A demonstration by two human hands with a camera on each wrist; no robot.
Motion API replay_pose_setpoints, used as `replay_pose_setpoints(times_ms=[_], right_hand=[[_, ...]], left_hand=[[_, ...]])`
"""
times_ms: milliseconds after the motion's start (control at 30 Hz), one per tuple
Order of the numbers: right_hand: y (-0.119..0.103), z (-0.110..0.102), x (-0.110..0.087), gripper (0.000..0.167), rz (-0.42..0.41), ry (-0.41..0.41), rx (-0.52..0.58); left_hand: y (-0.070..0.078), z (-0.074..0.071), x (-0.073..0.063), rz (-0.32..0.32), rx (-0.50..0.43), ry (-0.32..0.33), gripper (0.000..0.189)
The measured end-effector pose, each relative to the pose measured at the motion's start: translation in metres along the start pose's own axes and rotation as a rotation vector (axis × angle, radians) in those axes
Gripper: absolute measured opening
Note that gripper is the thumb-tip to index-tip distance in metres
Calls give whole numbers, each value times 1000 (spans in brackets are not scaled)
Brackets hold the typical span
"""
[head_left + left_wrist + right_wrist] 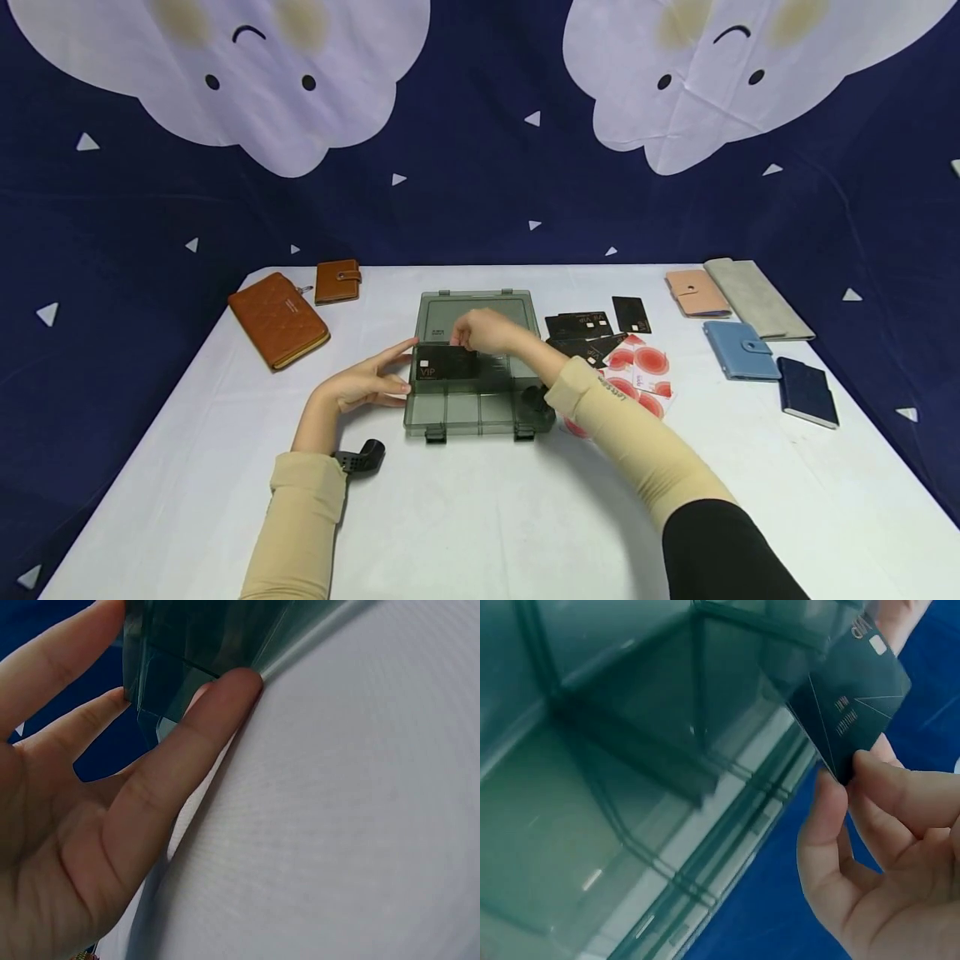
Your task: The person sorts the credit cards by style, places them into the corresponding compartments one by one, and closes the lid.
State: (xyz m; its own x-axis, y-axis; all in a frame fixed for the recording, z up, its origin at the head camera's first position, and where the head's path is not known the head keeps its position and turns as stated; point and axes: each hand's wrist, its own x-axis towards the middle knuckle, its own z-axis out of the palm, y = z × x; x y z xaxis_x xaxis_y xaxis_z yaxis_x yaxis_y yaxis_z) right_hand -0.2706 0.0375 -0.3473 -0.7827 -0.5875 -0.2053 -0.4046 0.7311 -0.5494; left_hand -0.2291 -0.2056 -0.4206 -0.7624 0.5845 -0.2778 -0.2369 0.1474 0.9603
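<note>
A translucent grey-green plastic box [480, 410] with dividers lies on the table, its lid [480, 310] folded back on the far side. Over its left rear compartments is a black VIP card [446, 363], tilted in the right wrist view. My right hand [489, 331] pinches a corner of this card [855, 705] between thumb and fingers. At the box's left wall, my left hand [367, 383] has its fingers spread and mostly straight. In the left wrist view, the thumb [187, 742] touches the lower edge of the box.
Several black cards [581, 325] and red-patterned white cards [648, 361] lie right of the box. Two brown wallets [279, 321] are at the left rear. A peach wallet [697, 293], grey wallet [757, 300], light-blue wallet [738, 350] and dark-blue one [807, 392] are at the right.
</note>
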Motion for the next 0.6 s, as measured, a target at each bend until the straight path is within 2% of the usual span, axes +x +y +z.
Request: replay_pose_setpoints(times_ms=[67, 167, 300, 433, 600], right_hand=[[-2, 3, 2, 33, 17, -24, 2], [-5, 7, 4, 31, 38, -42, 4], [-5, 10, 6, 30, 40, -34, -11], [-5, 12, 6, 29, 42, -19, -73], [-7, 13, 2, 28, 72, -54, -182]], left_hand=[[0, 0, 0, -1, 1, 1, 87], [0, -1, 0, -1, 2, 0, 88], [0, -1, -1, 0, 2, 2, 88], [1, 0, 0, 3, -1, 3, 87], [1, 0, -1, -1, 3, -1, 87]])
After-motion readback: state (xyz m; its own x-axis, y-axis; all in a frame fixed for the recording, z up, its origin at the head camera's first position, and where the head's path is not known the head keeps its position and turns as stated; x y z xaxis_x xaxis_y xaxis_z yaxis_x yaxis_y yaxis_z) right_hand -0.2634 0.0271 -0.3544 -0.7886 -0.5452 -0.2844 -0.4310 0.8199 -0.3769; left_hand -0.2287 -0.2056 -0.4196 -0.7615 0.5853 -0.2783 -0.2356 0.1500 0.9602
